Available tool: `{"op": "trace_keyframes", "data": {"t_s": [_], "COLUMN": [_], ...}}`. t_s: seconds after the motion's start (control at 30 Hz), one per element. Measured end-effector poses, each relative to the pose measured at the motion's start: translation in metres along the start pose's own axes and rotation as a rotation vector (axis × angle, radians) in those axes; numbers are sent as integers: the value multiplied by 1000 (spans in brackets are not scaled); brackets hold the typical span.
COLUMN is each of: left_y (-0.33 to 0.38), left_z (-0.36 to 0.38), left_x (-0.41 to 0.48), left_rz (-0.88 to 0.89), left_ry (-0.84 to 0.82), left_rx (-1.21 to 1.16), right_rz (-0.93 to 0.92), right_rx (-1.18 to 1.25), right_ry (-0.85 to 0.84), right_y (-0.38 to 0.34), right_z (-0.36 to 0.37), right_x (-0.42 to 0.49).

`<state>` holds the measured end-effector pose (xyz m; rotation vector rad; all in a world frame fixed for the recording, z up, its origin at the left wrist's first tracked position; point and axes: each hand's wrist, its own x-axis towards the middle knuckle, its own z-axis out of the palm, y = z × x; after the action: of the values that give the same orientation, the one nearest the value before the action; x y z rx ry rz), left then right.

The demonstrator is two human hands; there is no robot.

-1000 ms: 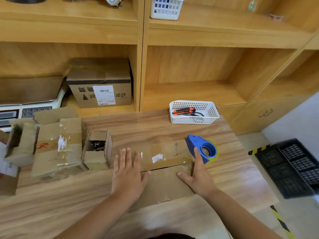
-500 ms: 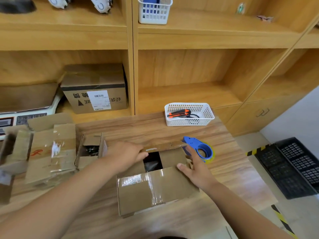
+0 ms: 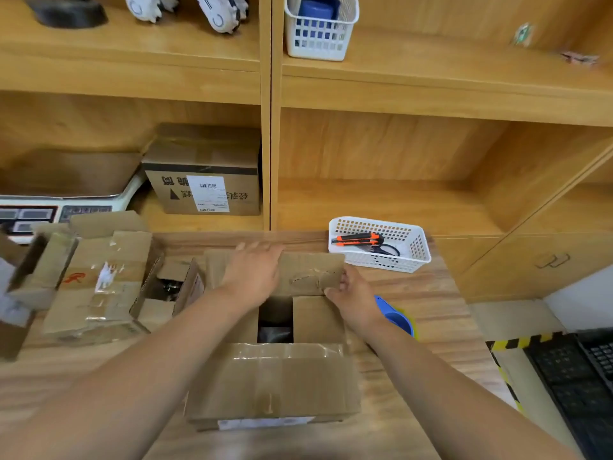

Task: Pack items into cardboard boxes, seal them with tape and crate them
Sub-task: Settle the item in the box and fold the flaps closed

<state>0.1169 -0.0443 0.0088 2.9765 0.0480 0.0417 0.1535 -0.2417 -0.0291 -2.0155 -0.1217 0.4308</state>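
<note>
A wooden shelving unit (image 3: 270, 127) fills the upper half of the view. A labelled carton (image 3: 202, 180) is seen in its bay at eleven o'clock, and a weighing scale (image 3: 49, 210) at nine o'clock. Below it the wooden table (image 3: 441, 313) is spread. A black plastic crate (image 3: 570, 386) is seen on the floor at four o'clock, well apart from the work.

The cardboard box (image 3: 275, 383) being packed is placed at the middle of the table, at six o'clock from the picture's centre. Its near flap is folded outward toward the viewer, and a dark item (image 3: 275, 327) is glimpsed through the gap between the side flaps; what it is cannot be told. Opened, taped cartons (image 3: 99, 280) are heaped at nine o'clock from this box.

The far flap (image 3: 308, 270) is raised at the box's twelve o'clock. The left hand (image 3: 255, 273) is laid on it with fingers nearly straight, nothing being gripped. The right hand (image 3: 351, 297) is curled at the flap's three o'clock corner, which is pinched between thumb and fingers.

A white basket (image 3: 414, 257) is set at one o'clock from the box, with an orange utility knife (image 3: 356, 239) held in it. A blue tape dispenser (image 3: 396, 318) is partly hidden behind the right wrist, at three o'clock.

The step in hand is judged to be flap handling, with packing apparently done and sealing not begun. For the next move, the flaps would have to be brought down flat and held shut by one hand while the dispenser is taken up by the other.
</note>
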Motion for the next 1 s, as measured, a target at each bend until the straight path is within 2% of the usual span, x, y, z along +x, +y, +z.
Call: {"op": "trace_keyframes", "data": {"t_s": [0.1, 0.37, 0.63, 0.73, 0.87, 1.0], "left_y": [4, 16, 19, 17, 25, 27], "left_z": [8, 18, 23, 19, 10, -3], "left_x": [6, 21, 22, 25, 36, 49], "left_rz": [-72, -240, -275, -223, 64, 74], "left_ry": [-48, 47, 61, 45, -71, -242], "left_rx": [39, 9, 37, 61, 32, -53], "right_rz": [1, 31, 41, 103, 139, 127], "right_rx": [-75, -75, 14, 173, 355, 376], "right_ry": [28, 89, 102, 66, -31, -20], "right_y": [-5, 1, -1, -3, -12, -15], "right_z": [-2, 0, 6, 5, 0, 1], "right_x": [10, 25, 25, 25, 24, 23]}}
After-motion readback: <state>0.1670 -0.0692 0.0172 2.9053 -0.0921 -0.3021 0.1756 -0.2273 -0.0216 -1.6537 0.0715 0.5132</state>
